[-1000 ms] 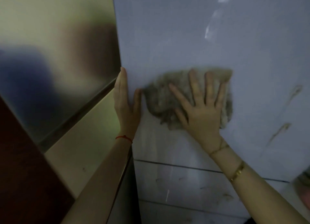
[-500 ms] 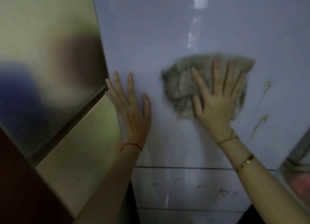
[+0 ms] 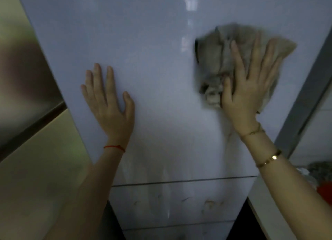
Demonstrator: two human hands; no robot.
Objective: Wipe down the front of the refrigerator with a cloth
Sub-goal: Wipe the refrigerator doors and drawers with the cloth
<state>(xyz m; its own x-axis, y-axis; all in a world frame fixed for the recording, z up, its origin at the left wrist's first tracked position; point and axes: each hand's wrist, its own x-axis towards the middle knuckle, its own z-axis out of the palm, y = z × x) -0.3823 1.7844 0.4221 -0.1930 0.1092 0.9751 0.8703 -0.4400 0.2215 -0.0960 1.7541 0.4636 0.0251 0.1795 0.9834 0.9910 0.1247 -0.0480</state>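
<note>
The pale grey refrigerator door [image 3: 158, 51] fills the middle of the view. A crumpled grey-beige cloth [image 3: 213, 56] lies flat against its right part, near the right edge. My right hand [image 3: 248, 88] presses on the cloth with fingers spread. My left hand [image 3: 109, 103] rests flat on the bare door at the left, fingers apart, holding nothing. Below a seam, the lower drawer front [image 3: 170, 202] shows several dark smudges.
A beige cabinet or wall panel [image 3: 36, 168] with a dark strip stands left of the fridge. At the right are a grey frame [image 3: 305, 96], a pale counter edge [image 3: 264, 209], and red and grey items [image 3: 323, 184] at the far right.
My right hand has slid the cloth to the right across the door, over the streaks near the right edge. My left hand moved from the door's left edge onto its face.
</note>
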